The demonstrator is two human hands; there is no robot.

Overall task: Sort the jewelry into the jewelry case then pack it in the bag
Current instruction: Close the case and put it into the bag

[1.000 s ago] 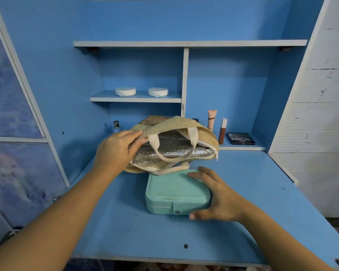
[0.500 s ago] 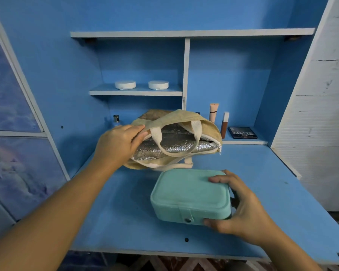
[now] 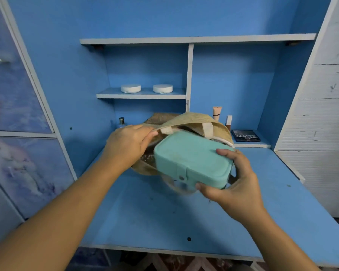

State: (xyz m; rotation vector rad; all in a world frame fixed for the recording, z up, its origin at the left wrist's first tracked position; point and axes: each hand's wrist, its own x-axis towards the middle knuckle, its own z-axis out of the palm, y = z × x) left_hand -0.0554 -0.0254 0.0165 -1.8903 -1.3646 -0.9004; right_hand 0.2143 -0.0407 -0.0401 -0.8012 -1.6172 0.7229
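Observation:
A closed mint-green jewelry case (image 3: pixel 192 158) with a snap tab on its front is held off the desk, tilted, its far end at the mouth of the tan bag (image 3: pixel 196 119). My right hand (image 3: pixel 233 180) grips the case at its near right corner. My left hand (image 3: pixel 128 143) holds the bag's upper left edge, keeping the mouth wide. A strip of silver lining shows just left of the case. The case hides most of the bag's opening. No loose jewelry is visible.
The blue desk (image 3: pixel 184 216) has a low back ledge with a dark palette (image 3: pixel 246 135), two cosmetic tubes (image 3: pixel 217 112) and a small bottle (image 3: pixel 121 121). Two white round tins (image 3: pixel 131 88) sit on a shelf above. A white panel flanks the right.
My right hand has lifted the case from the desk and carried it up and forward to the bag's mouth. My left hand kept hold of the bag's edge.

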